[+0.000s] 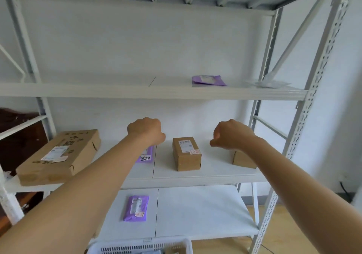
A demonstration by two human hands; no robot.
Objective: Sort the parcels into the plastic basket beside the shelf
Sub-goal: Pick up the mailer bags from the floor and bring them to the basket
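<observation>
Currently reach step; both arms stretched over middle shelf; left hand clenched in loose fist, holds nothing, above purple mailer; right hand fingers curled under, empty too, over partly hidden box. Small brown box stands between hands, untouched; likely next pick. Next: uncurl fingers, clasp box by sides, lift, carry down to plastic basket at bottom edge. Other parcels remain: big flat carton at left, mailers on upper & lower shelves.
</observation>
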